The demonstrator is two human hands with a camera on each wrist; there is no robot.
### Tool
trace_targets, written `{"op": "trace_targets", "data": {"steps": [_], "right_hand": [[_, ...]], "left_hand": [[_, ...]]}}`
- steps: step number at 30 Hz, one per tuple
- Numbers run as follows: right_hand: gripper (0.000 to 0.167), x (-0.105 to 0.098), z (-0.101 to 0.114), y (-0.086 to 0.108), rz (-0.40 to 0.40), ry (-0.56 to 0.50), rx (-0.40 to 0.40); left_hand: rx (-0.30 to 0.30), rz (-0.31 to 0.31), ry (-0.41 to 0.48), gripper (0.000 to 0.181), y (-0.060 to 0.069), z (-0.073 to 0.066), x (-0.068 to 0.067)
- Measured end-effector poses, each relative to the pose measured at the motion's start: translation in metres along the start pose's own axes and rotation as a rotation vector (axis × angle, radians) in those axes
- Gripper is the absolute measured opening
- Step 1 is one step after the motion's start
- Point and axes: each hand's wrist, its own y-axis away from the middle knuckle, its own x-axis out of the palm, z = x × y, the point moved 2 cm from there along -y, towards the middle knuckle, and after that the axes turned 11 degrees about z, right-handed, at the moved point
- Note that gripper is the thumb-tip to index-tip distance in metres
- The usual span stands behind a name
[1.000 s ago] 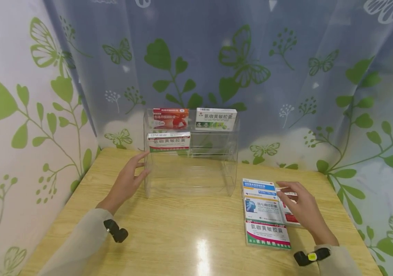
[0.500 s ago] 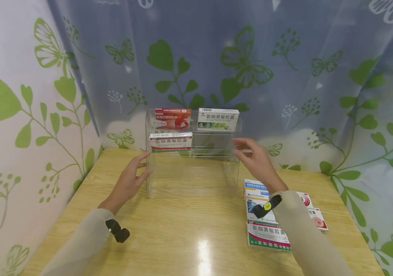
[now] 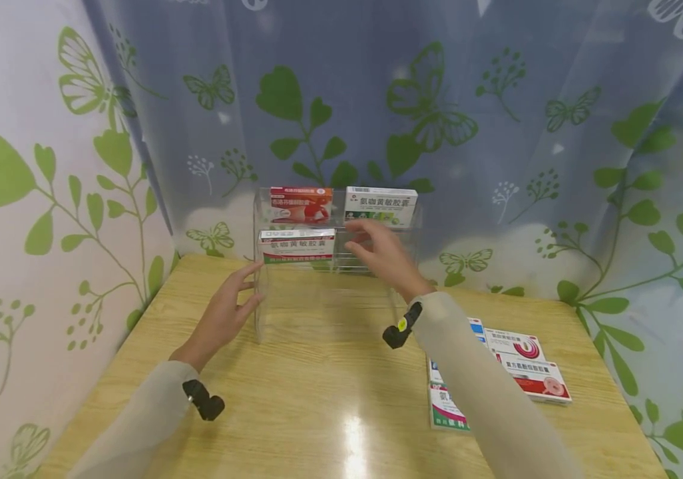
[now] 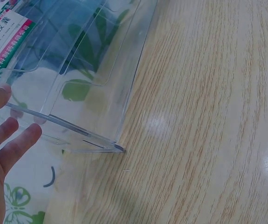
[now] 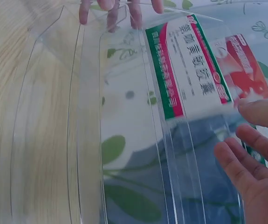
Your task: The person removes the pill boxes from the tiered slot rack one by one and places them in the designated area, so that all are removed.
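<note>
The wood-grain table [image 3: 293,406] stands before a blue-and-white cloth [image 3: 341,60] with green leaves and butterflies, and carries a clear rack [image 3: 260,313]. Inside the rack, the red box [image 3: 301,205] reads 布洛芬, the white box [image 3: 381,201] and green-edged box [image 3: 297,247] both 氨咖黄敏胶囊; more medicine boxes [image 3: 533,378] lie to its right. At its left side the left hand [image 3: 222,319] touches, fingers extended — before its right half the right hand [image 3: 386,256] has a relaxed, unfilled grip.
</note>
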Motion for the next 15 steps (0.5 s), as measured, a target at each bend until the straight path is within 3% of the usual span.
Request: {"op": "trace_targets", "data": {"steps": [7, 15], "right_hand": [[0.049, 0.018, 0.007, -0.020, 0.024, 0.034, 0.037], [0.034, 0.029, 0.010, -0.027, -0.031, 0.083, -0.003]], "left_hand": [[0.004, 0.004, 0.015, 0.069, 0.000, -0.001, 0.001], [-0.005, 0.004, 0.013, 0.070, 0.000, -0.003, -0.001]]}}
